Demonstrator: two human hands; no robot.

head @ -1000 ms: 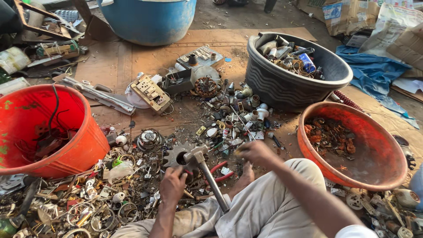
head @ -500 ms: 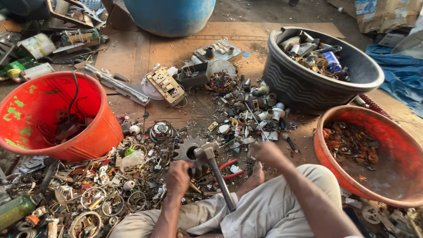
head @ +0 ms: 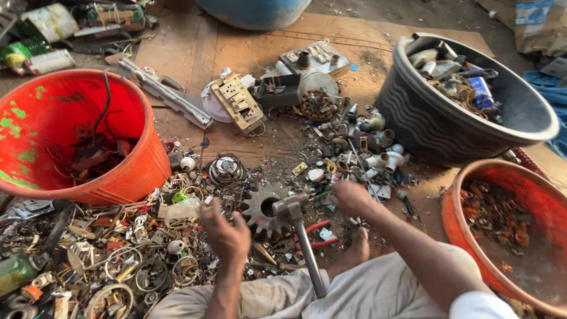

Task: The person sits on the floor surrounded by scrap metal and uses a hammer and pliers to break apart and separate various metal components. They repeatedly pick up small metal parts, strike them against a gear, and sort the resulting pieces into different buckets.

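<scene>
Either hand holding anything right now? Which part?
Cannot tell for sure. The left hand hovers blurred over the scrap, fingers loose. The right hand reaches into small parts beside the hammer; neither grips the hammer.

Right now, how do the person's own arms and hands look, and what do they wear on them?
Both arms are bare from the wrist up. The left hand and the right hand have no gloves, rings, watch or bracelet that I can see. The left hand is a little blurred. At the bottom right, a white sleeve covers the right upper arm.
</scene>
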